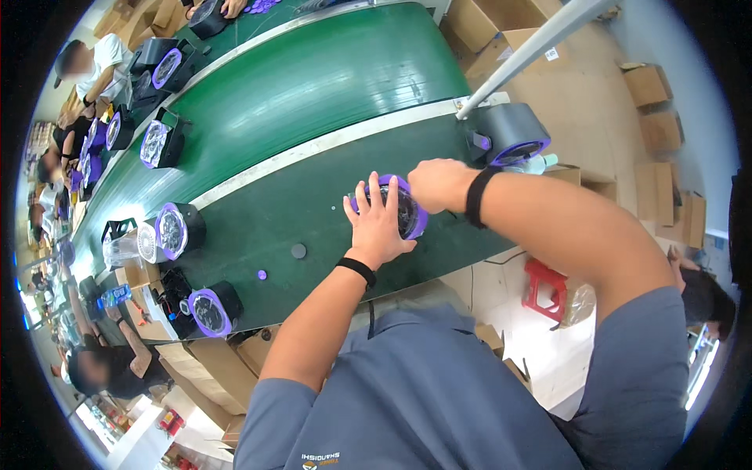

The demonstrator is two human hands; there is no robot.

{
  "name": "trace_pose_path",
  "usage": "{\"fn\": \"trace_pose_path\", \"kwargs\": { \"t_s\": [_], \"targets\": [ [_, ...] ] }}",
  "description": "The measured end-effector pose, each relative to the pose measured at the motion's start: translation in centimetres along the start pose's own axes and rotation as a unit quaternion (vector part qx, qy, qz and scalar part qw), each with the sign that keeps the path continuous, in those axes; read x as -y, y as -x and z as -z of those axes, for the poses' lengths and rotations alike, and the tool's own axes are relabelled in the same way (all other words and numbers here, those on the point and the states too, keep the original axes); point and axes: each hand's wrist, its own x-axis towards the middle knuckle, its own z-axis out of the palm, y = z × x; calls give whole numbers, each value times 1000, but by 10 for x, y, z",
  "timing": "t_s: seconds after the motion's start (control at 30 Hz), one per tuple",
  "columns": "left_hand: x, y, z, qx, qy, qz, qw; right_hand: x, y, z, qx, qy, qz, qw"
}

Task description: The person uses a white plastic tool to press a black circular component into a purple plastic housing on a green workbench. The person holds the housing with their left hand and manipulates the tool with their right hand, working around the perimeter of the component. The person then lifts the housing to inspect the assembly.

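A round black device (406, 213) with a purple rim and a shiny dark face lies on the green worktable (313, 270) in front of me. My left hand (377, 229) rests across its face with the fingers spread and the thumb near its lower edge. At the upper right of the rim is my right hand (440, 186), closed like a fist; whatever its fingers hold is hidden. A small grey disc (298, 251) and a small purple piece (262, 275) lie on the table to the left.
Beyond a pale rail runs a green conveyor belt (313, 78). A larger black device (513, 129) stands at the right by a white pole (533, 51). Similar purple-rimmed devices (171, 231) stand left. A red stool (544, 290) is on the floor. Other people work at far left.
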Motion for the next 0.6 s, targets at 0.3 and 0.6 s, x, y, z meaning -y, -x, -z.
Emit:
{"fn": "trace_pose_path", "kwargs": {
  "t_s": [0.3,0.6],
  "targets": [
    [-3,9,0,4,-6,-9,1000,-92,-15,-88,-30,-359,100,928],
    [6,8,-7,-40,-14,-5,999,-32,-10,-8,-37,-54,22,998]
  ]
}}
